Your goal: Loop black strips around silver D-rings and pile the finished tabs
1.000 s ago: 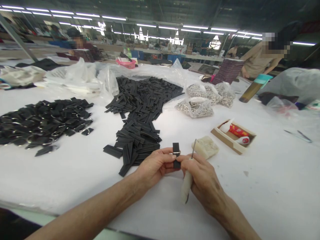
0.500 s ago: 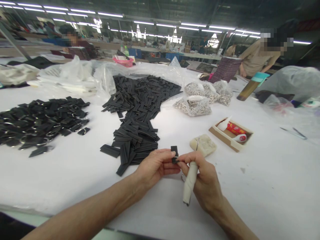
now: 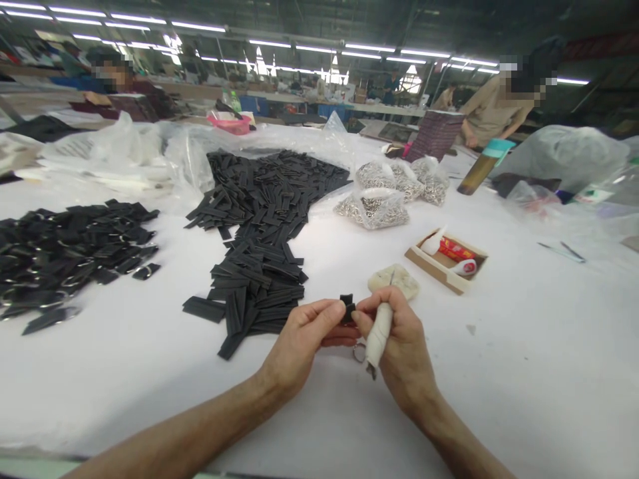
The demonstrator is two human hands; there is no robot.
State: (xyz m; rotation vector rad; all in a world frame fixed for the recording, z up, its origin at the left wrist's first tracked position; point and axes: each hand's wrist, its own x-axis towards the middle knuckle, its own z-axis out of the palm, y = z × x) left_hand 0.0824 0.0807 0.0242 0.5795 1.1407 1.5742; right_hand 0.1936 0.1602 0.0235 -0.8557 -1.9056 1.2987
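The fingers of the left hand (image 3: 304, 332) and right hand (image 3: 399, 346) pinch the folded black strip (image 3: 346, 307) between them above the table (image 3: 499, 372); the awl (image 3: 378, 332) gripped in the right palm could slip and prick the left fingers.

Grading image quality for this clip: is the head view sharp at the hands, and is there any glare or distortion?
Head view: the left hand and right hand, pinching a strip, and the tool in the right are reasonably sharp; ceiling tubes blow out white; shadows on the table are soft; wide-angle distortion bows the rows of tubes.
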